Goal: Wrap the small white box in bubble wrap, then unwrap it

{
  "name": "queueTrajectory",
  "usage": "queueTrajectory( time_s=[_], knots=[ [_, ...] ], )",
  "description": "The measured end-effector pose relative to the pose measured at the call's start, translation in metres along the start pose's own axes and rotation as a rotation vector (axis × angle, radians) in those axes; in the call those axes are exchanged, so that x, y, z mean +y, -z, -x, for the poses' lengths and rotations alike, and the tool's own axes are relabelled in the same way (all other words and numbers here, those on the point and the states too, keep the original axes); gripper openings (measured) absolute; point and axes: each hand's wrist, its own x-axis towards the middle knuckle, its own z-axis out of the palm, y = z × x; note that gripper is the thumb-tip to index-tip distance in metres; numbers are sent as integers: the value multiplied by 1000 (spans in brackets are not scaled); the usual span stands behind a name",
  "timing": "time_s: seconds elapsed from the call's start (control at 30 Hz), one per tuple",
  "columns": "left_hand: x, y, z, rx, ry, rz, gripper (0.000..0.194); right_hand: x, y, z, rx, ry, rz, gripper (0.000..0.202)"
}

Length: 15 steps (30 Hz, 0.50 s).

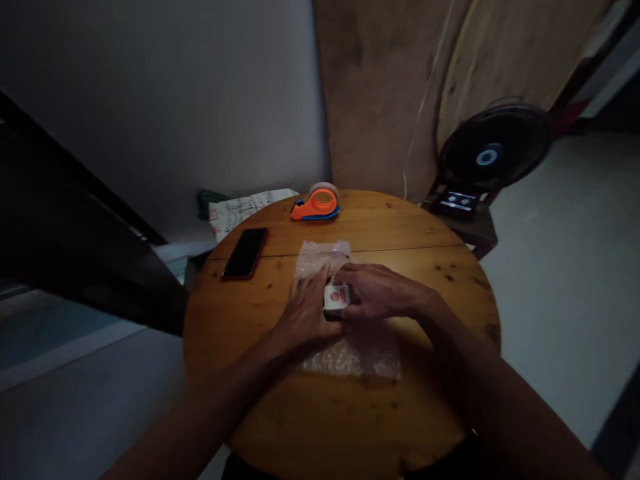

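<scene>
The right hand [377,290] grips a small box [337,297] over bubble wrap [367,353]; the left hand [309,305] lies spread beside it; positioning seems underway; the next move likely needs steadiness.

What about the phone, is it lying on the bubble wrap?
No, the phone lies directly on the table, to the left of the bubble wrap and apart from it.

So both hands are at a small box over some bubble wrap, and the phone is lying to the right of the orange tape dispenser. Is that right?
Not quite: the smartphone lies to the left of the orange tape dispenser, as the head view shows. The rest holds: the left hand and right hand are both at the small box, over the bubble wrap.
</scene>
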Motion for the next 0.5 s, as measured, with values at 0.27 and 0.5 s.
queueTrajectory(
  time_s=[0.27, 0.5],
  knots=[
    [-3, -2, 0, -31, 29, -103, 104, 25, 26, 21, 135, -291, 8, 26],
    [-1, 2, 0, -68, -42, -137, 92, 70, 26, 65, 286, -805, 239, 26]
  ],
)
